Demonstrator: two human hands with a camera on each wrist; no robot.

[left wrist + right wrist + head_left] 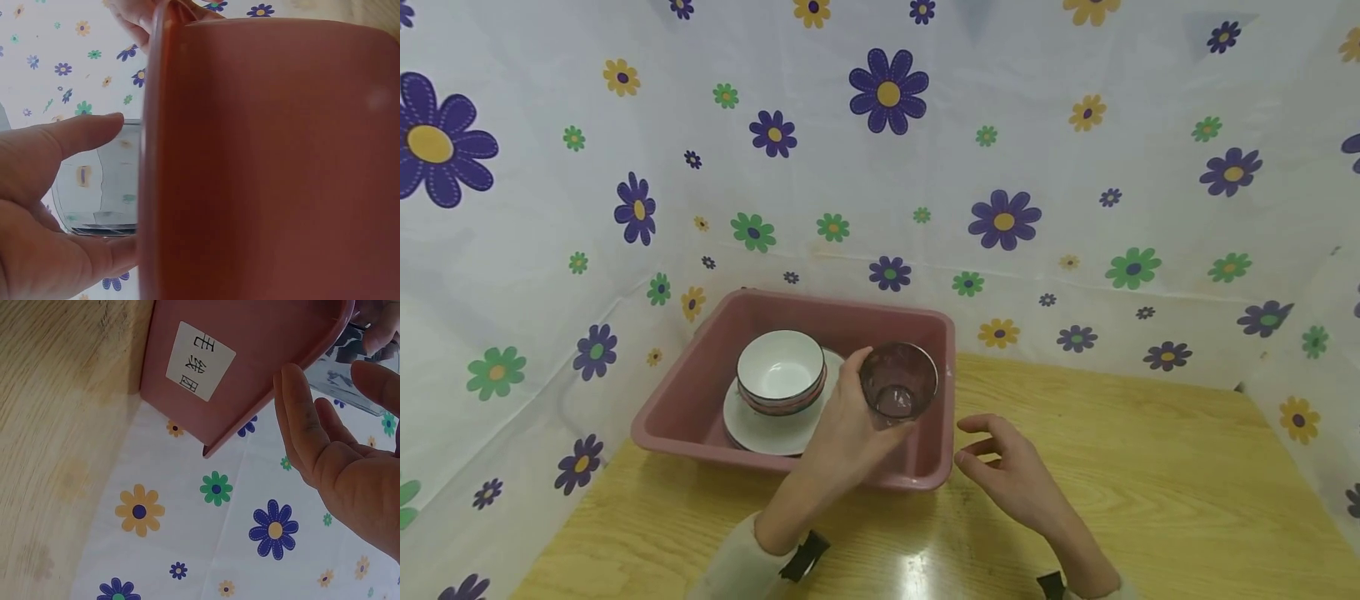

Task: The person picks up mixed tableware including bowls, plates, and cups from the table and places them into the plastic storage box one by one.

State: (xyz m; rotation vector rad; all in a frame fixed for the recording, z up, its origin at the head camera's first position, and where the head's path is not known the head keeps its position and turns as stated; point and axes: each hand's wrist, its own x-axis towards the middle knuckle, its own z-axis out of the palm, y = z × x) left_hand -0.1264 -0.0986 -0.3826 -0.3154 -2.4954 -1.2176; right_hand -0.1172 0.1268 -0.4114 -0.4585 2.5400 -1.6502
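Note:
In the head view my left hand (853,425) grips a clear, dark-tinted glass (898,382) over the right part of a pink plastic basin (715,450). The left wrist view shows the thumb and a finger on opposite sides of the glass (103,181), whose far part is hidden by the basin wall (269,156). My right hand (1011,475) hovers just outside the basin's right wall, fingers loosely bent and holding nothing. Inside the basin, stacked white bowls (781,367) with dark rims stand on a white plate (760,433).
The basin rests on a wooden table (1112,467). A white label (200,360) with handwritten characters is stuck on its outer wall. A flower-patterned sheet (820,183) hangs behind the table and along both sides.

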